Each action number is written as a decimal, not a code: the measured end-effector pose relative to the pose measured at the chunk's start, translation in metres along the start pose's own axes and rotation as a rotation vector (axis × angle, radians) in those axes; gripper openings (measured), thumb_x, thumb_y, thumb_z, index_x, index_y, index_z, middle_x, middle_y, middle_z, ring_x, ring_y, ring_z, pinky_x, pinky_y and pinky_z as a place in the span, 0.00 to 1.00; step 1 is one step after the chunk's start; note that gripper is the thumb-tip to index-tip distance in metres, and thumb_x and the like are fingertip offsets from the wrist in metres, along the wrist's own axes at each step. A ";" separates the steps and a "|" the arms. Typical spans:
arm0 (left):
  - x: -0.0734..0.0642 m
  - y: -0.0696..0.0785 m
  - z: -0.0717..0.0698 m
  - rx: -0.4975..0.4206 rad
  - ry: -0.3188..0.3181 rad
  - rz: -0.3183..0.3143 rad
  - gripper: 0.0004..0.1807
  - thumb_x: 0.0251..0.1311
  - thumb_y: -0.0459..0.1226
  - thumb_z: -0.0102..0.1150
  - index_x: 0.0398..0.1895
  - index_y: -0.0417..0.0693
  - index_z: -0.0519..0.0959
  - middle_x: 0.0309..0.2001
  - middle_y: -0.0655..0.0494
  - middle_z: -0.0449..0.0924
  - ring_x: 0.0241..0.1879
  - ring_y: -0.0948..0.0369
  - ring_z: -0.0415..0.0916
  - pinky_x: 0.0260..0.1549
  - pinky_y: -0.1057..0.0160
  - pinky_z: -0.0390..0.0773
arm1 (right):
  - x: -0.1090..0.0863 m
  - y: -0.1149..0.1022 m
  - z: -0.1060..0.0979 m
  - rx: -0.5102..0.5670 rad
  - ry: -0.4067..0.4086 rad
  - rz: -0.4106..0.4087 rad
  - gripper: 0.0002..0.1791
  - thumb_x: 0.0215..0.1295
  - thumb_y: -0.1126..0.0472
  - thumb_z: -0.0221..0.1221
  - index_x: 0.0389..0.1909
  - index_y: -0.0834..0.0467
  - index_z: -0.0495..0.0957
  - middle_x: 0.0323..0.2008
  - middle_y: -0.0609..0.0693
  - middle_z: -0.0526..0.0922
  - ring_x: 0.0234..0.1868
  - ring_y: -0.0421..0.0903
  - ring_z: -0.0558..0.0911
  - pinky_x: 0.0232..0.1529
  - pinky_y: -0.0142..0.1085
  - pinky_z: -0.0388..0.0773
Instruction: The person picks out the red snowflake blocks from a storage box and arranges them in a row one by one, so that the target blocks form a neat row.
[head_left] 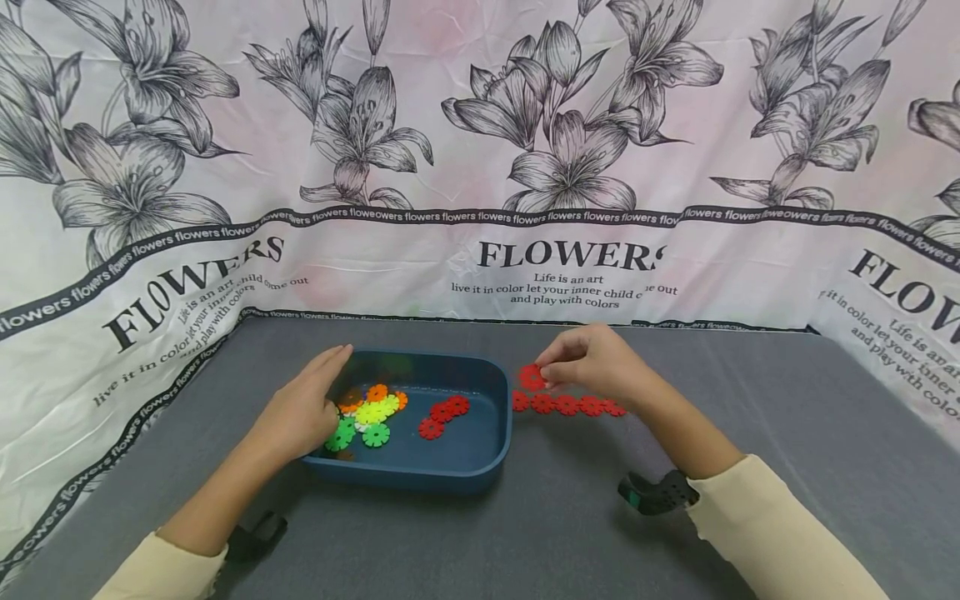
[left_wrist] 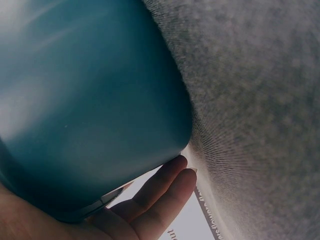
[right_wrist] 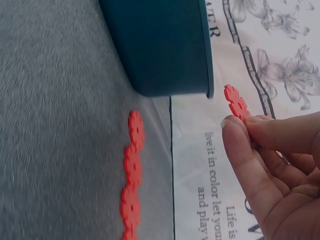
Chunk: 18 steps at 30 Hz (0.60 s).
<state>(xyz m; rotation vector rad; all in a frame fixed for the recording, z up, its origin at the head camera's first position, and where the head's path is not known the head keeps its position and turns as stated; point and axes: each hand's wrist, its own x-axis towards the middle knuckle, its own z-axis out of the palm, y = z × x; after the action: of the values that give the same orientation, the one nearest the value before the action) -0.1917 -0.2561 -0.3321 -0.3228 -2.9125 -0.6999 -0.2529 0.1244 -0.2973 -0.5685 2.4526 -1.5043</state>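
Observation:
A dark blue rectangular bin stands on the grey tabletop. At its left rim, my left hand holds the side, thumb over the inside and fingers extended along the outer wall. My right hand pinches a red notched plastic disc between thumb and index finger, raised to the right of the bin. Just below it, a row of several red discs lies on the table, linked or touching edge to edge. Inside the bin are red discs, yellow discs, green discs and orange discs.
Behind the grey tabletop hangs a white cloth printed with flowers and lettering, and it also covers the sides. A black strap device is on the right wrist, and another dark device is at the left wrist.

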 end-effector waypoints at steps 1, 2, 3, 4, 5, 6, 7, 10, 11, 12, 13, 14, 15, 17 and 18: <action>0.000 0.000 0.000 -0.001 0.000 0.000 0.44 0.52 0.19 0.45 0.79 0.39 0.54 0.76 0.39 0.53 0.29 0.55 0.68 0.18 0.60 0.61 | -0.001 0.001 -0.002 -0.002 -0.001 -0.001 0.07 0.63 0.70 0.64 0.41 0.68 0.85 0.35 0.60 0.87 0.38 0.61 0.87 0.43 0.48 0.83; 0.000 0.000 0.000 -0.004 -0.002 -0.001 0.45 0.52 0.19 0.45 0.79 0.39 0.54 0.76 0.39 0.53 0.28 0.55 0.68 0.18 0.60 0.61 | -0.002 0.001 -0.005 -0.002 -0.001 -0.001 0.07 0.63 0.70 0.64 0.41 0.68 0.85 0.35 0.59 0.87 0.38 0.61 0.87 0.43 0.49 0.83; 0.000 0.000 0.000 -0.005 -0.002 -0.001 0.45 0.52 0.19 0.45 0.79 0.39 0.54 0.76 0.39 0.53 0.29 0.55 0.68 0.18 0.60 0.61 | -0.003 0.002 -0.007 -0.004 -0.001 -0.003 0.07 0.63 0.71 0.64 0.41 0.68 0.85 0.36 0.59 0.87 0.39 0.60 0.87 0.44 0.49 0.82; 0.000 0.000 0.000 -0.006 -0.003 -0.001 0.45 0.52 0.20 0.45 0.79 0.39 0.54 0.76 0.39 0.53 0.30 0.55 0.68 0.18 0.60 0.61 | -0.004 0.003 -0.010 -0.008 -0.001 0.000 0.07 0.63 0.70 0.64 0.41 0.68 0.85 0.36 0.59 0.87 0.39 0.60 0.87 0.44 0.50 0.82; 0.000 0.000 0.000 -0.006 -0.004 -0.001 0.45 0.52 0.20 0.45 0.79 0.39 0.54 0.76 0.39 0.53 0.29 0.55 0.68 0.18 0.60 0.61 | -0.005 0.004 -0.012 -0.015 0.002 0.004 0.07 0.63 0.70 0.63 0.41 0.68 0.85 0.36 0.58 0.87 0.39 0.60 0.87 0.44 0.50 0.82; 0.000 0.000 0.000 -0.008 -0.005 -0.002 0.45 0.52 0.20 0.45 0.79 0.40 0.54 0.76 0.39 0.53 0.29 0.55 0.68 0.18 0.60 0.61 | -0.006 0.005 -0.015 -0.018 0.002 0.005 0.08 0.63 0.70 0.63 0.41 0.68 0.85 0.36 0.59 0.87 0.39 0.60 0.87 0.44 0.51 0.82; 0.000 0.000 0.000 -0.008 -0.006 -0.003 0.45 0.53 0.20 0.45 0.79 0.40 0.54 0.76 0.39 0.53 0.29 0.55 0.68 0.18 0.60 0.61 | -0.007 0.006 -0.018 -0.013 0.003 0.009 0.08 0.63 0.71 0.63 0.41 0.69 0.85 0.37 0.60 0.87 0.39 0.61 0.87 0.44 0.52 0.82; 0.000 0.000 -0.001 -0.009 -0.008 -0.001 0.44 0.53 0.20 0.45 0.79 0.39 0.54 0.76 0.39 0.53 0.34 0.52 0.71 0.18 0.60 0.61 | -0.012 0.010 -0.027 -0.034 0.012 0.019 0.08 0.63 0.70 0.64 0.42 0.69 0.85 0.38 0.60 0.87 0.40 0.61 0.87 0.44 0.50 0.82; 0.000 0.000 -0.001 -0.010 -0.009 0.000 0.44 0.53 0.20 0.45 0.79 0.39 0.54 0.76 0.39 0.53 0.36 0.51 0.71 0.18 0.60 0.61 | -0.014 0.012 -0.030 -0.042 0.016 0.022 0.08 0.63 0.70 0.64 0.42 0.69 0.85 0.38 0.60 0.87 0.40 0.60 0.87 0.44 0.49 0.82; 0.001 0.000 -0.001 -0.010 -0.010 0.002 0.44 0.53 0.20 0.45 0.79 0.39 0.54 0.76 0.39 0.53 0.38 0.50 0.71 0.18 0.60 0.61 | -0.016 0.013 -0.033 -0.046 0.018 0.024 0.08 0.63 0.70 0.64 0.42 0.70 0.84 0.39 0.60 0.87 0.40 0.60 0.87 0.44 0.48 0.82; 0.001 0.000 -0.001 -0.009 -0.010 0.003 0.44 0.53 0.20 0.45 0.79 0.39 0.54 0.76 0.39 0.53 0.40 0.49 0.71 0.18 0.60 0.61 | -0.017 0.015 -0.036 -0.057 0.021 0.028 0.09 0.63 0.70 0.64 0.42 0.70 0.84 0.39 0.61 0.87 0.40 0.60 0.87 0.44 0.48 0.82; 0.001 0.000 0.000 -0.010 -0.012 0.003 0.44 0.53 0.20 0.45 0.79 0.39 0.54 0.76 0.39 0.53 0.38 0.50 0.71 0.18 0.60 0.61 | -0.019 0.017 -0.039 -0.069 0.022 0.033 0.09 0.63 0.70 0.64 0.42 0.70 0.84 0.39 0.59 0.87 0.40 0.59 0.87 0.44 0.47 0.83; 0.001 0.000 0.000 -0.013 -0.013 0.002 0.44 0.53 0.20 0.45 0.79 0.40 0.54 0.76 0.39 0.52 0.34 0.50 0.71 0.17 0.60 0.61 | -0.020 0.019 -0.042 -0.079 0.025 0.040 0.09 0.63 0.70 0.64 0.42 0.70 0.84 0.39 0.60 0.87 0.40 0.58 0.87 0.44 0.46 0.83; 0.000 0.000 0.000 -0.012 -0.013 0.000 0.44 0.53 0.20 0.45 0.79 0.40 0.53 0.76 0.39 0.52 0.27 0.54 0.67 0.17 0.60 0.60 | -0.021 0.024 -0.047 -0.092 0.028 0.056 0.08 0.63 0.70 0.63 0.42 0.70 0.84 0.39 0.60 0.87 0.39 0.57 0.87 0.44 0.47 0.83; 0.000 0.000 -0.001 -0.013 -0.013 -0.002 0.44 0.53 0.20 0.45 0.79 0.40 0.53 0.76 0.39 0.52 0.24 0.56 0.65 0.17 0.60 0.60 | -0.022 0.027 -0.050 -0.096 0.028 0.063 0.08 0.63 0.71 0.63 0.42 0.70 0.84 0.39 0.60 0.86 0.39 0.57 0.87 0.44 0.46 0.83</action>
<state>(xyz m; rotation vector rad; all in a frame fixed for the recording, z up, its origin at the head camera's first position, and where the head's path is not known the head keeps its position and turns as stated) -0.1918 -0.2568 -0.3318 -0.3274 -2.9215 -0.7203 -0.2573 0.1851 -0.2986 -0.4855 2.5506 -1.3866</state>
